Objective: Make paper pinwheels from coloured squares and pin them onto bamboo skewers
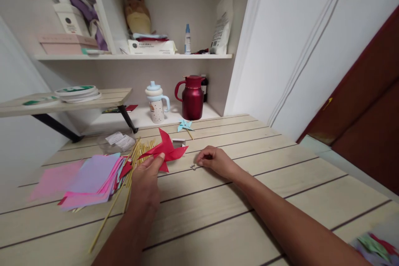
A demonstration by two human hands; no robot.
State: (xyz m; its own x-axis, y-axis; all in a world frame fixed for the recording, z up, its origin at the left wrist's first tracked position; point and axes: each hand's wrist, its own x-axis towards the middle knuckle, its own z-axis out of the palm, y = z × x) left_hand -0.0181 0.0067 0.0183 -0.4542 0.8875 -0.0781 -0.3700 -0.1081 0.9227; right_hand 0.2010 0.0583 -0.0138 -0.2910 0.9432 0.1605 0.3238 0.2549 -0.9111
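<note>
- The left hand [147, 178] pinches a red paper pinwheel [168, 151] between thumb and fingers, holding it above the table [199, 224], left of the right hand.
- The right hand [220, 161] has its thumb and index fingertip drawn close together; whether anything is between them I cannot tell.
- Just beside those fingertips lie a few small pale beads [193, 166].
- Behind the red pinwheel, partly hidden by it, sits a small white box [178, 143].
- A loose bundle of thin sticks [140, 151] crowds the left hand's outer side, some running under the wrist.
- Left of the sticks spreads a pile of pink, lilac and red paper sheets [96, 174], with a clear packet [120, 140] behind it.
- Farther back lies a light-blue pinwheel [185, 125] on a stick, in front of a speckled cup [157, 108] and a dark-red jug [192, 99].
- A low stand [115, 97] on black legs overhangs the far left.
- Coloured scraps [377, 245] lie at the lower right, near the right forearm.
</note>
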